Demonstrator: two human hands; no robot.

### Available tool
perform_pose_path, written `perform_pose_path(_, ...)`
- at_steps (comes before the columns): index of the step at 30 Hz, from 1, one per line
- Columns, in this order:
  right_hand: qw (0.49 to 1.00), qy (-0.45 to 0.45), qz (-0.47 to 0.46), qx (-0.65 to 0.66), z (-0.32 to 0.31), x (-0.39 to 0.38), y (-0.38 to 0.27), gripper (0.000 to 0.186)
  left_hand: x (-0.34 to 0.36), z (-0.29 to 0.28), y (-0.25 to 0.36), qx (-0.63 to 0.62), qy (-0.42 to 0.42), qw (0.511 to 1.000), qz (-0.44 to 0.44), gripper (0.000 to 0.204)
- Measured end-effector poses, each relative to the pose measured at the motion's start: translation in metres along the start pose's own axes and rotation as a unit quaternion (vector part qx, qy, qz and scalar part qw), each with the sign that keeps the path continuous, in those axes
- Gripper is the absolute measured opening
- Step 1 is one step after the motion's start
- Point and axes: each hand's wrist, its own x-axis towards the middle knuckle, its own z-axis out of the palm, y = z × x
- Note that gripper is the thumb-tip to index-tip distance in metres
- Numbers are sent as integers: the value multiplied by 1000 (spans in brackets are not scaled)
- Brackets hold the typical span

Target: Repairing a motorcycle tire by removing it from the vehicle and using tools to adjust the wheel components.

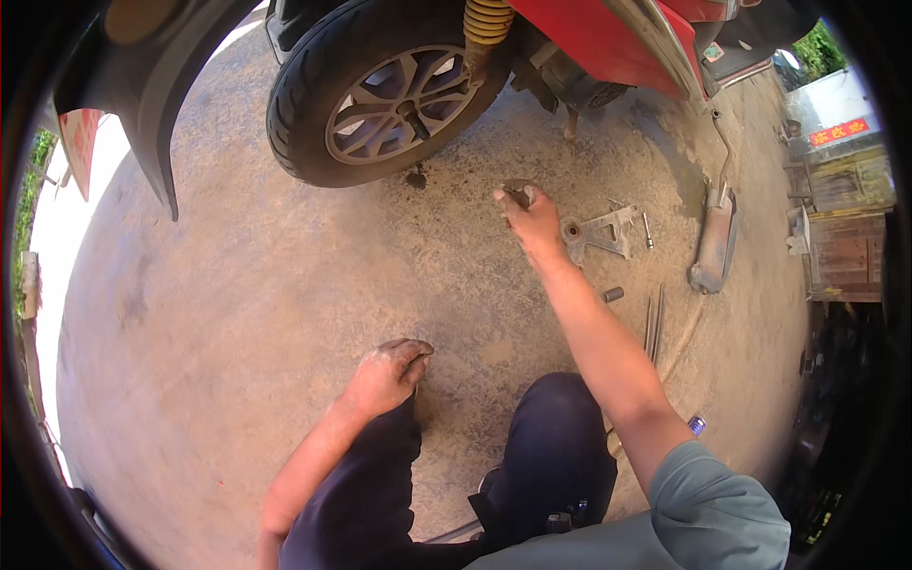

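Note:
My right hand [534,223] reaches forward over the concrete floor, beside a grey metal bracket [608,234]. Its thumb and fingers are closed around a small dark piece, too hidden to name. At my left knee, my left hand [385,372] has its fingers curled together and blackened; whether anything is in them is hidden. Ahead stands the scooter's wheel [309,119], a black tyre on a spoked rim, with a dark stub sticking out of its hub. A yellow coil spring [487,21] rises above the wheel, next to red bodywork [598,38].
Right of the bracket lies a small metal tool [648,231]. Nearer me are a short dark cylinder [614,294] and thin rods [655,323]. An exhaust muffler [714,249] with its bent pipe rests further right. A black fender [142,104] hangs at upper left.

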Motion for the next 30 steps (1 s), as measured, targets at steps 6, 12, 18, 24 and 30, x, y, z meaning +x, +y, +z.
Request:
perform_pose_path(6, 944, 129, -303, -35, 126, 89, -67, 46, -14, -10, 3, 20, 25, 999, -19, 19)
perform_pose_path(12, 991, -62, -88, 82, 145, 155, -65, 35, -40, -10, -1, 46, 0, 997, -58, 21)
perform_pose_path(18, 985, -155, -37, -71, 80, 47, -56, 36, -53, -13, -15, 34, 25, 996, -76, 20)
perform_pose_path(24, 864, 17, -25, -502, -96, -36, 94, 36, -42, -7, -18, 49, 12, 996, -73, 20)
perform_pose_path(30, 834, 56, -35, -549, -148, -47, 160, 38, -31, -1, 3, 88, -50, 989, -105, 22)
